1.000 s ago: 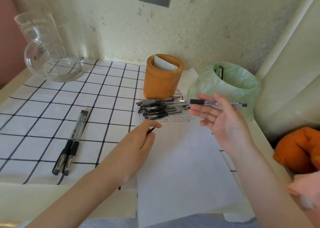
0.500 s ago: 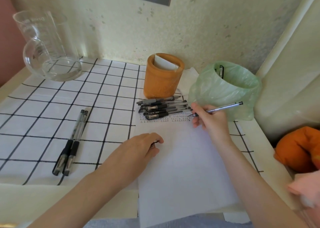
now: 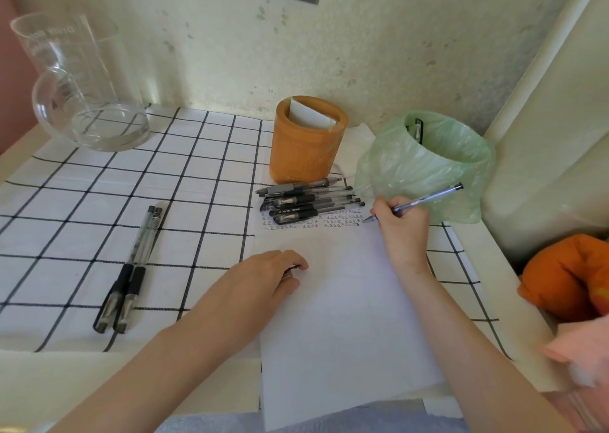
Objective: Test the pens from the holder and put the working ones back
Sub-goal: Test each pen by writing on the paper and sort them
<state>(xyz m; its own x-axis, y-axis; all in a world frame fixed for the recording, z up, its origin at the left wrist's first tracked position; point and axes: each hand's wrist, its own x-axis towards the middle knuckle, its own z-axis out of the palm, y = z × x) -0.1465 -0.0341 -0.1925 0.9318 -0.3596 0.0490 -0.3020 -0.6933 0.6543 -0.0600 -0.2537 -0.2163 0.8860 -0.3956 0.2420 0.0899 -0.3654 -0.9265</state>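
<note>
A: Near the worktop's back right corner, the right hand grips a blue pen, its tip on the paper just beside the pile of pens.
B: And the left hand?
A: It rests on the sheet, fingers curled round a dark piece, perhaps the cap.
B: Any risk?
A: If that hand lifts, the sheet may slide. A wide stroke could knock the pile.

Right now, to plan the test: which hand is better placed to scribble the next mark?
Right. The right hand grips the blue pen, tip at the paper beside the scribbles; the left hand, pinching a cap, rests apart.
</note>
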